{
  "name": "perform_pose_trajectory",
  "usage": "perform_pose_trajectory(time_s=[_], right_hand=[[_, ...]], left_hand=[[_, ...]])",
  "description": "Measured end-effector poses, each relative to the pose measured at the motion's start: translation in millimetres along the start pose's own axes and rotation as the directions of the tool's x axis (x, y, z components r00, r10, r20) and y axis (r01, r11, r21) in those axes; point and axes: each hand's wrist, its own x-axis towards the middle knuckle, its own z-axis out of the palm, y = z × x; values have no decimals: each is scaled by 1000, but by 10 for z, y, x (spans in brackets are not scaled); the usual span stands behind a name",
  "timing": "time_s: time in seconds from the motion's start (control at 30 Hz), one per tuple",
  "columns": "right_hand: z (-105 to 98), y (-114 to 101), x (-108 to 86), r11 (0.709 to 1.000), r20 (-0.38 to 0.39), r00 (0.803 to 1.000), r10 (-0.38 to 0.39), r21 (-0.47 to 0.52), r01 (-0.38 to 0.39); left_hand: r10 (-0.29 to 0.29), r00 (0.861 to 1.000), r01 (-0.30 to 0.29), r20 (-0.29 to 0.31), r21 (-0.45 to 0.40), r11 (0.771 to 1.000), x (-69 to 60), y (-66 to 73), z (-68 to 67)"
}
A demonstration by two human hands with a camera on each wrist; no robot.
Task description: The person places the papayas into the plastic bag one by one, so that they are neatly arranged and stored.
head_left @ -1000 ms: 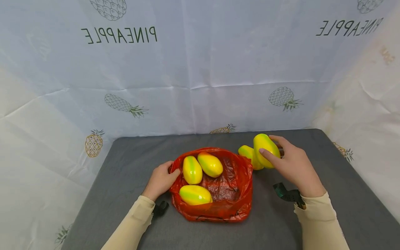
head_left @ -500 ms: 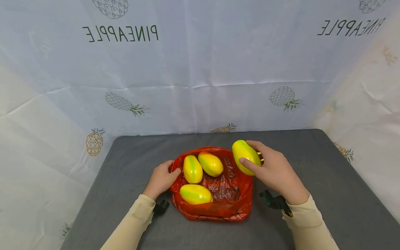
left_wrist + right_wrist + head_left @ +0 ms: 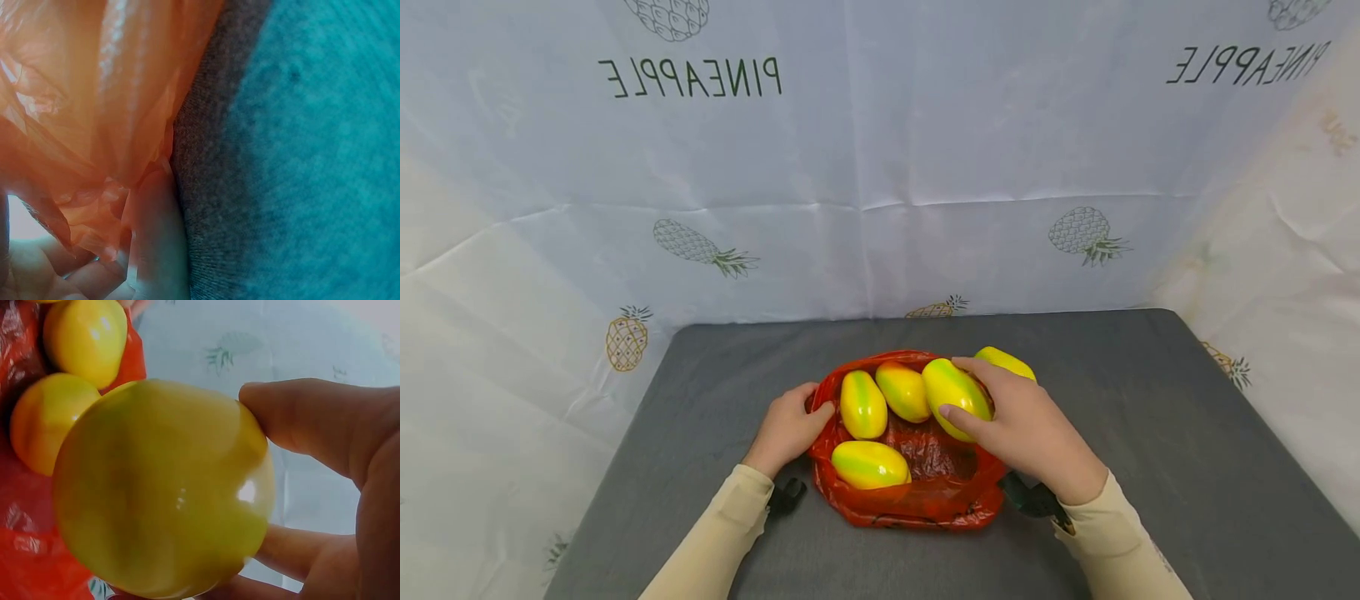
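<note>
A red plastic bag (image 3: 917,508) lies spread open on the table, with three yellow-green mangoes inside: one upright at the left (image 3: 862,406), one at the back (image 3: 902,392), one at the front (image 3: 870,465). My left hand (image 3: 788,429) grips the bag's left rim; the left wrist view shows fingers (image 3: 156,231) against its crumpled plastic. Over the right part of the opening, my right hand (image 3: 1022,421) holds another mango (image 3: 955,398) between thumb and fingers. That mango (image 3: 162,487) fills much of the right wrist view.
One more mango (image 3: 1006,362) rests on the grey-covered table (image 3: 1187,467) behind my right hand, partly hidden by it. A pineapple-printed white cloth (image 3: 865,167) hangs behind the table. Dark wrist mounts (image 3: 1033,497) sit under my wrists.
My right hand has carried its mango leftward from beside the bag to over the bag's opening. The mango on the table shows again behind the hand. My left hand stays at the rim.
</note>
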Motion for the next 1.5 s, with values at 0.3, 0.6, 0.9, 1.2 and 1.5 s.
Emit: perform_pose_trajectory(time_s=[0.3, 0.6, 0.9, 1.2, 1.5], right_hand=[[161, -69, 15, 999, 43, 999, -18, -42, 20], [266, -142, 29, 998, 101, 995, -20, -63, 26], [327, -153, 39, 997, 146, 989, -1, -75, 12], [368, -170, 33, 997, 167, 986, 1, -80, 12], [409, -164, 37, 996, 193, 981, -5, -81, 21]], left_hand=[[42, 999, -42, -10, -6, 999, 3, -21, 10], [47, 999, -47, -14, -4, 999, 9, -31, 15], [35, 999, -35, -14, 5, 999, 9, -17, 13], [31, 999, -31, -9, 1, 1000, 6, -25, 18], [28, 1000, -28, -5, 1, 1000, 2, -9, 16]])
